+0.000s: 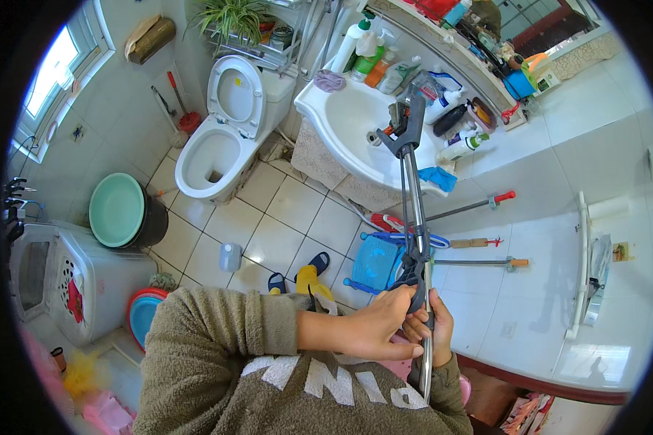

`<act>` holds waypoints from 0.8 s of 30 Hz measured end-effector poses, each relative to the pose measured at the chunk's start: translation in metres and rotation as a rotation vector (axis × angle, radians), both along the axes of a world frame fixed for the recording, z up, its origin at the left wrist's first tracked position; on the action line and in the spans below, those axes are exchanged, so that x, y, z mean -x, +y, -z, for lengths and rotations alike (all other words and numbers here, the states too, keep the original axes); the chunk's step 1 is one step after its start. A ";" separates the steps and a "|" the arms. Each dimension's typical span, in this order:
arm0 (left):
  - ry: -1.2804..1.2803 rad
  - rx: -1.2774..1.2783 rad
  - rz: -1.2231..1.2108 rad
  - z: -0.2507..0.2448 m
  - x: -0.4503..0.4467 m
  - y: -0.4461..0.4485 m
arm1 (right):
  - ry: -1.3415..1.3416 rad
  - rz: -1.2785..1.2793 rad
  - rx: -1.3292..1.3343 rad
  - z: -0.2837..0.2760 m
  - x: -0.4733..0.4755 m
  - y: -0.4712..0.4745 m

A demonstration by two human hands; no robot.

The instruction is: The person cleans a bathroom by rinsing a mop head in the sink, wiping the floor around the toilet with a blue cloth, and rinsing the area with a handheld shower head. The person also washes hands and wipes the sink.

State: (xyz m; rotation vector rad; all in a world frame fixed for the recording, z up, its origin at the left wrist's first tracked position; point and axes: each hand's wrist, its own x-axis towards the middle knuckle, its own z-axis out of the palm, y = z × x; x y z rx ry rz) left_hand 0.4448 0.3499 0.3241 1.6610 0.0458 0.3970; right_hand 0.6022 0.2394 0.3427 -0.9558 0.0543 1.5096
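Observation:
A squeeze mop with a metal pole [412,179] slants from my chest up to the washbasin [353,117]. Its dark grey mop head [412,128] shows over the basin bowl; whether it touches the basin I cannot tell. My left hand [373,326] reaches across from the left and grips the black lever [411,280] on the pole, thumb lying along the metal. Just to its right, my right hand [441,326] is wrapped around the pole, partly hidden behind it.
Pump bottles [367,62] crowd the basin's back rim, and a blue cloth [438,178] hangs at its front. A blue plastic stool [373,261] stands below the mop. Left are an open toilet [212,163], a green basin [117,209] and a plastic jug [230,257].

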 end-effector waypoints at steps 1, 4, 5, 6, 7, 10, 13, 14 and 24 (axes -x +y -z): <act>0.002 -0.003 0.003 0.000 0.001 -0.001 | -0.021 -0.006 0.018 0.000 0.001 -0.001; 0.004 0.030 -0.001 -0.003 0.004 -0.003 | -0.007 -0.011 0.003 0.002 0.003 -0.004; -0.015 0.020 -0.022 -0.005 0.005 -0.002 | -0.007 -0.005 0.003 0.003 0.003 -0.005; -0.010 -0.001 -0.024 -0.007 0.008 0.000 | -0.007 0.003 0.000 0.003 0.004 -0.006; 0.027 -0.027 -0.021 -0.010 0.010 0.002 | 0.019 -0.001 -0.038 0.004 0.005 -0.006; 0.011 0.027 -0.081 -0.019 0.014 0.018 | 0.089 -0.005 -0.123 0.004 0.007 -0.008; 0.174 0.172 -0.034 -0.020 0.015 0.061 | 0.148 0.019 -0.149 0.004 0.009 -0.011; 0.224 0.078 -0.187 -0.015 0.009 0.079 | 0.167 0.025 -0.167 0.004 0.011 -0.012; 0.094 0.422 -0.493 0.085 -0.108 0.232 | 0.129 -0.055 -0.127 0.004 0.018 -0.013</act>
